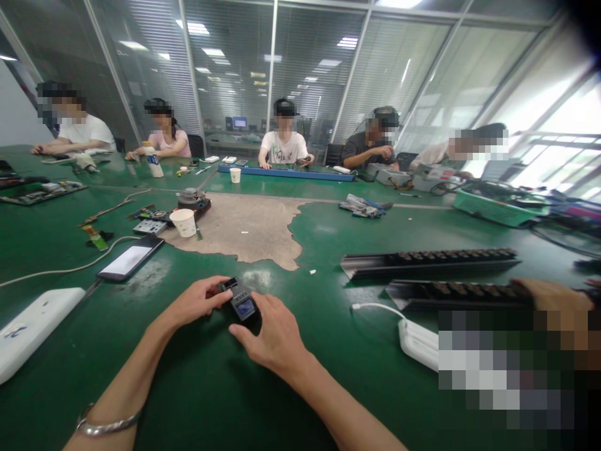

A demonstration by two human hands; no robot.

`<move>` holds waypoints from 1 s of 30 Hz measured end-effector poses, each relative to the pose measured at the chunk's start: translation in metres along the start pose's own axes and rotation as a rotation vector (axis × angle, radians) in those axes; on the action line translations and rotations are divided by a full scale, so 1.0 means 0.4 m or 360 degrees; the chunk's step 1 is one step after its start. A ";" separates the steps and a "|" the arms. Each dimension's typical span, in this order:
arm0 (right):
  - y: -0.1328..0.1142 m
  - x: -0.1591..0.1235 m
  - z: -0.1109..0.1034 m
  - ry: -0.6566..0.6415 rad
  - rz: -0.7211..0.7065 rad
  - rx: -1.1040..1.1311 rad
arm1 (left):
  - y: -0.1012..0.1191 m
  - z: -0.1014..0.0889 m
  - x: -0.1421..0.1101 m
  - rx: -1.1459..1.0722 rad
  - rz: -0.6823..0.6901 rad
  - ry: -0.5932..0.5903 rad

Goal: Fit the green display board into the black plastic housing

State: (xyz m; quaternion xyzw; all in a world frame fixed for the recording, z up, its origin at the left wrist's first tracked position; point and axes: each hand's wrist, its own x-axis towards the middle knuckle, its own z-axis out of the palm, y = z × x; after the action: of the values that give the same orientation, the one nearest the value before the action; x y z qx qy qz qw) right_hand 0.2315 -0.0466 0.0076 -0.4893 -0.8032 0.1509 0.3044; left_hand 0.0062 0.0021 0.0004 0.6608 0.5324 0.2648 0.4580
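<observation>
A small black device (243, 303) with a little lit screen and buttons is between my two hands, just above the green table. My left hand (204, 300) pinches its far left end, the thumb on top. My right hand (275, 329) curves round the near right end, with fingers along the side and the thumb close to the lower edge. Whether that thumb presses on the device is hard to see. Beyond my left hand lies a phone (131, 258) with a bright screen, joined by a cable to a white power bank (40, 332).
Ahead lies a brown sheet (248, 228) with a paper cup (183, 223) and electronic parts. Black rails (432, 262) and a white charger (417, 344) are right, near another person's hand (547, 297). Several people sit across the table. A green basket (498, 208) holds cables.
</observation>
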 end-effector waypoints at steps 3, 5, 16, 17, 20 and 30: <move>0.002 -0.003 0.008 -0.0002 0.0035 -0.0017 | 0.000 0.001 0.002 -0.0021 0.0000 -0.0018; 0.005 -0.004 0.015 -0.0008 0.0050 -0.0016 | -0.001 0.001 0.003 -0.0016 0.0012 -0.0031; 0.002 0.010 0.011 0.0121 -0.0006 0.0215 | -0.040 -0.004 0.020 -0.0076 0.0002 0.0096; 0.001 0.013 0.004 0.0147 -0.0017 0.0251 | -0.043 -0.004 0.022 -0.0081 -0.0028 0.0112; 0.005 0.027 -0.017 0.0248 -0.0014 0.0340 | -0.042 -0.003 0.024 -0.0141 -0.0047 0.0143; 0.084 0.050 -0.003 0.0255 0.0272 0.0102 | -0.043 -0.010 0.018 -0.0111 0.0044 0.0091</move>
State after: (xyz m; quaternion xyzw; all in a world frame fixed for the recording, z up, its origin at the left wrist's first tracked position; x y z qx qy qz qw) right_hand 0.2487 -0.0130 -0.0027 -0.5566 -0.7263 0.1623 0.3691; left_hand -0.0029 0.0104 -0.0140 0.6439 0.5264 0.3082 0.4618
